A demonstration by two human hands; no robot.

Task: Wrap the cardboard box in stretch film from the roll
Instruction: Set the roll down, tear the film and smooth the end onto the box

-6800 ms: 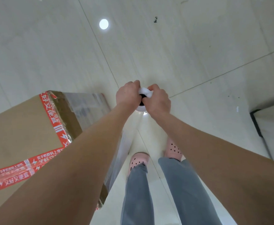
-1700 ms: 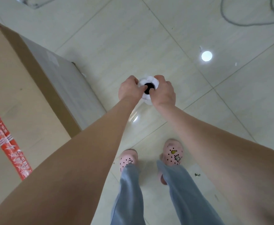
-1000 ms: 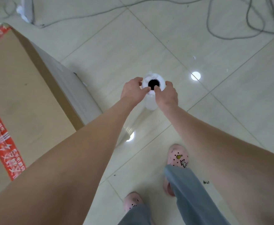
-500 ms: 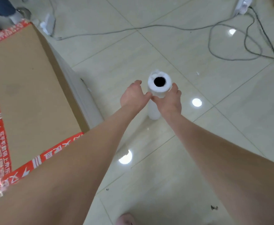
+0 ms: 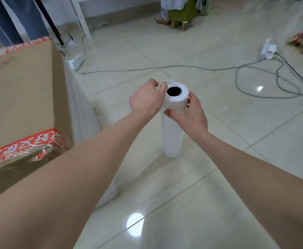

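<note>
Pale glossy tiles [image 5: 219, 177] run under everything, and the roll [image 5: 172, 137] stands upright in front of us, its lower end at or just above the floor; we cannot tell which. Our right hand [image 5: 190, 115] wraps thumb and fingers round its upper part. Our left hand [image 5: 145, 99] lays its thumb against the top rim with fingers curled beside it; we cannot tell whether it truly grips. The box [image 5: 21, 97] sits to our left, near the roll but apart from it. Its side facing the roll is veiled in whitish film [image 5: 78, 108] and its top is bare, so we judge the wrapping is underway, with more passes left. Cables [image 5: 254, 69] trail across the floor beyond. Compared with half a second ago, both hands keep the same end of the roll, but our view has lifted and shows its whole length.
</note>
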